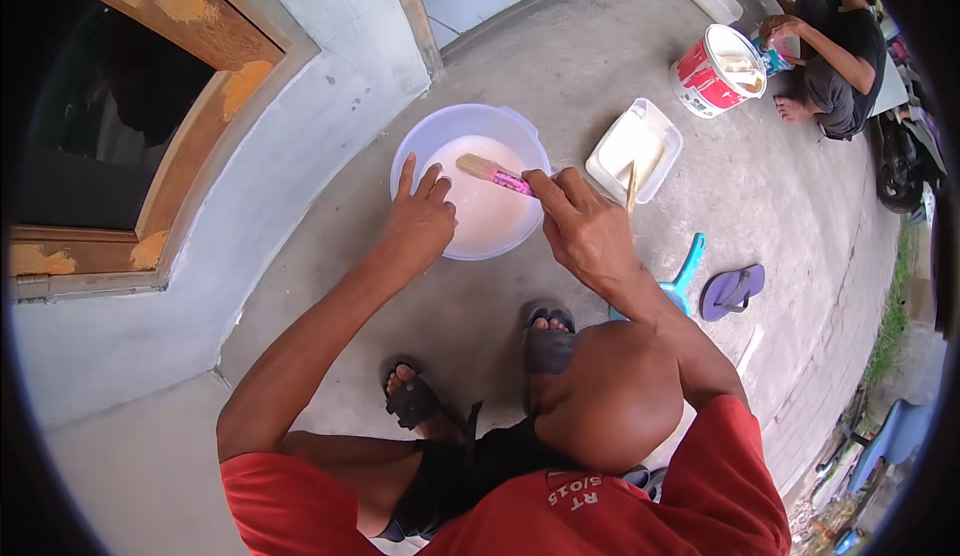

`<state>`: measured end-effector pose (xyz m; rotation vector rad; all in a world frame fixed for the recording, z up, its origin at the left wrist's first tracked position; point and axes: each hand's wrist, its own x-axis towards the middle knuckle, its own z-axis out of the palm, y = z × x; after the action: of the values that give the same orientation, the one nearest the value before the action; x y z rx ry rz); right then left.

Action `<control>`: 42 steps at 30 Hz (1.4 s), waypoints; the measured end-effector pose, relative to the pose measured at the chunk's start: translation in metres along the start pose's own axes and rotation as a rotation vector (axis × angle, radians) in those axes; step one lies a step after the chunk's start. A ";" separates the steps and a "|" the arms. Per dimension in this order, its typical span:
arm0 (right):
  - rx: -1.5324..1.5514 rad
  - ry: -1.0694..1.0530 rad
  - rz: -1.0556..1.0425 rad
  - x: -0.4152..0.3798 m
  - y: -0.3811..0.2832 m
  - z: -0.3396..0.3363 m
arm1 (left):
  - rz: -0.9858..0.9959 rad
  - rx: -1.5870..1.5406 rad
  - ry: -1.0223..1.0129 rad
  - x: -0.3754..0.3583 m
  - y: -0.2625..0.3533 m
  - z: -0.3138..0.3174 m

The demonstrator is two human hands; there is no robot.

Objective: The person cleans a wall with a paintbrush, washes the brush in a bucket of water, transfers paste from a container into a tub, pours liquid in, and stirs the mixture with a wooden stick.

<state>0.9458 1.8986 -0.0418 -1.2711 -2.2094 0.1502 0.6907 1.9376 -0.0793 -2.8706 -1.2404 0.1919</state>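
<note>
A pale purple basin [412, 146] stands on the concrete floor with milky, pinkish liquid in it. Over its right side my right hand [588, 226] grips the pink handle of a paintbrush [497, 174], whose tan bristles point left above the liquid. My left hand [420, 214] is at the basin's left side with its fingers spread, near the bristle end and holding nothing. To the right of the basin sits a white rectangular tub [672, 156] of white paint, with another brush [631, 186] leaning in it.
A red and white bucket [700, 81] stands at the upper right, near a seated person [840, 51]. A turquoise dipper [685, 276] and a purple sandal [733, 292] lie right of my knee. A wood-framed window [200, 126] is in the wall at left.
</note>
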 end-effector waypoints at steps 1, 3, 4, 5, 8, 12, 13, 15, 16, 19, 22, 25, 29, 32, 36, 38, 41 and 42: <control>-0.031 -0.086 0.020 -0.005 0.003 0.004 | 0.008 -0.002 -0.003 -0.003 0.000 0.008; 0.020 -0.040 0.055 -0.012 0.001 0.006 | -0.072 -0.140 0.070 -0.004 -0.001 0.013; 0.068 0.002 0.076 -0.016 0.001 0.006 | -0.059 -0.140 0.077 -0.004 -0.003 0.014; 0.069 -0.014 0.087 -0.020 0.001 0.010 | -0.069 -0.137 0.072 -0.006 -0.001 0.009; 0.110 0.041 0.115 -0.028 0.000 0.012 | -0.033 -0.053 0.033 -0.007 0.001 0.003; 0.089 0.020 0.115 -0.038 0.007 0.022 | -0.094 0.003 0.004 -0.006 -0.004 0.010; 0.083 0.025 0.115 -0.038 0.010 0.025 | -0.090 0.005 0.010 -0.005 -0.008 0.010; 0.117 -0.022 0.128 -0.045 0.010 0.026 | -0.089 -0.138 0.058 -0.006 -0.006 -0.002; 0.110 -0.016 0.135 -0.046 0.009 0.026 | -0.079 -0.136 0.061 -0.006 -0.008 -0.002; 0.183 -0.007 0.228 -0.052 0.006 0.027 | -0.068 -0.158 0.032 -0.014 -0.010 0.000; 0.473 -0.052 0.419 -0.055 0.014 0.023 | -0.085 -0.188 0.079 -0.018 -0.009 -0.002; 0.821 0.214 0.823 -0.064 0.033 0.023 | -0.091 -0.179 0.086 -0.022 -0.008 -0.005; 0.563 0.520 1.003 -0.072 0.111 0.015 | -0.088 -0.199 0.148 -0.027 -0.009 -0.004; 0.038 0.577 0.935 -0.110 0.226 0.059 | -0.113 -0.218 0.186 -0.032 -0.010 -0.005; 0.215 0.580 1.194 -0.100 0.258 0.085 | -0.214 -0.280 0.237 -0.037 -0.011 -0.002; 0.368 0.621 1.294 -0.100 0.260 0.095 | -0.271 -0.293 0.247 -0.039 -0.011 -0.002; 0.336 0.612 1.244 -0.110 0.269 0.106 | -0.382 -0.358 0.280 -0.041 -0.010 -0.007; 0.317 0.590 1.210 -0.114 0.268 0.107 | -0.441 -0.415 0.299 -0.043 -0.010 -0.007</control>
<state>1.1343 1.9691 -0.2782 -1.9509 -0.6929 0.4785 0.6554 1.9140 -0.0668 -2.6698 -1.9755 -0.5352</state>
